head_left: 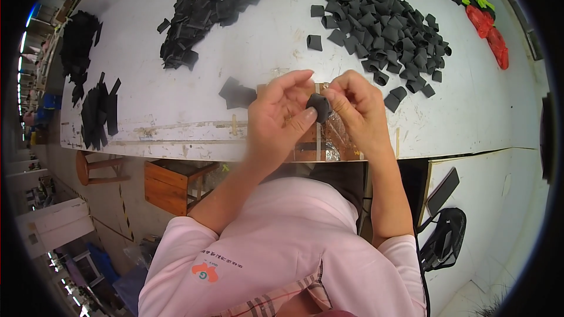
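Observation:
In front of my chest, both hands are at a small dark grey fabric-like sleeve. My left hand presses its thumb on the lower left of the sleeve, index finger curved above it, other fingers partly hidden behind. My right hand pinches the sleeve's right edge between thumb and fingertips. Beneath the hands lies a brown board with clear tape across it. A few flat dark pieces rest just left of my left hand.
On the white table are a pile of flat dark pieces, a heap of tube-shaped sleeves, and dark strips. Red plastic lies far right. A wooden stool stands below the left edge; a phone and black bag lie right.

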The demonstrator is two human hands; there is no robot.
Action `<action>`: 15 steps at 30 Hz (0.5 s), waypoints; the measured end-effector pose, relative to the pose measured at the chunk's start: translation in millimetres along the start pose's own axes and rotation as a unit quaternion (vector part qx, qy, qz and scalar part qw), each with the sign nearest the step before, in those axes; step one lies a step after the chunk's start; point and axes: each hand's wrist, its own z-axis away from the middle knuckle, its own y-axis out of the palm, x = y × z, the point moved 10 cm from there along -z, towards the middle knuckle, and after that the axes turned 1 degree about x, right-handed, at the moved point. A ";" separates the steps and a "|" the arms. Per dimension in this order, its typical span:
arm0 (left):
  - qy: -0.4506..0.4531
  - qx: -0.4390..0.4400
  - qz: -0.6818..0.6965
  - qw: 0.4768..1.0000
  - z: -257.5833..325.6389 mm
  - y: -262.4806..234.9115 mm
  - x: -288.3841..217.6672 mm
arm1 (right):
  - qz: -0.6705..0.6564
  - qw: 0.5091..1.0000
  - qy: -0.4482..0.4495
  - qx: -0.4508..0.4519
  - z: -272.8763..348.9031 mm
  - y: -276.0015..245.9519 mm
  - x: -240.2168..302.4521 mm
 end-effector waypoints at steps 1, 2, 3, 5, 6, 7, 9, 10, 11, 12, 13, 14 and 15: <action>0.104 -0.007 -0.130 0.986 2.2 2.5 -21.2 | 0.144 0.986 -0.050 -0.071 5.5 -12.2 14.8; 0.105 -0.007 -0.130 0.986 0.5 2.0 -22.5 | 0.143 0.986 -0.051 -0.072 9.7 -11.8 16.3; 0.152 0.028 -0.160 0.975 -0.6 8.9 -32.1 | 0.176 0.970 -0.125 -0.108 18.1 -15.0 33.3; 0.198 0.062 -0.189 0.960 0.3 17.3 -39.1 | 0.196 0.954 -0.201 -0.107 29.1 -10.3 53.7; 0.193 0.052 -0.176 0.964 -0.6 14.6 -37.2 | 0.196 0.954 -0.202 -0.107 30.3 -7.7 59.1; 0.187 0.046 -0.162 0.968 -2.0 13.3 -35.9 | 0.206 0.957 -0.187 -0.086 29.2 -1.0 61.2; 0.192 0.042 -0.188 0.962 -2.6 13.1 -42.2 | 0.250 0.944 -0.202 -0.068 27.7 5.3 59.8; 0.196 0.034 -0.215 0.956 -2.2 12.1 -45.8 | 0.250 0.944 -0.202 -0.070 26.5 3.8 60.2; 0.195 0.037 -0.220 0.955 -2.6 12.3 -46.3 | 0.271 0.934 -0.223 -0.070 27.4 4.8 64.9; 0.195 0.038 -0.220 0.955 -2.2 12.9 -46.0 | 0.291 0.922 -0.245 -0.069 28.5 6.3 69.2; 0.205 0.037 -0.260 0.943 -0.9 15.1 -46.4 | 0.291 0.922 -0.245 -0.071 27.6 6.7 64.4; 0.214 0.036 -0.299 0.929 0.6 17.5 -47.2 | 0.267 0.927 -0.252 -0.080 28.0 5.8 56.8; 0.215 0.037 -0.299 0.929 1.4 18.7 -47.7 | 0.244 0.931 -0.258 -0.089 28.9 4.2 53.2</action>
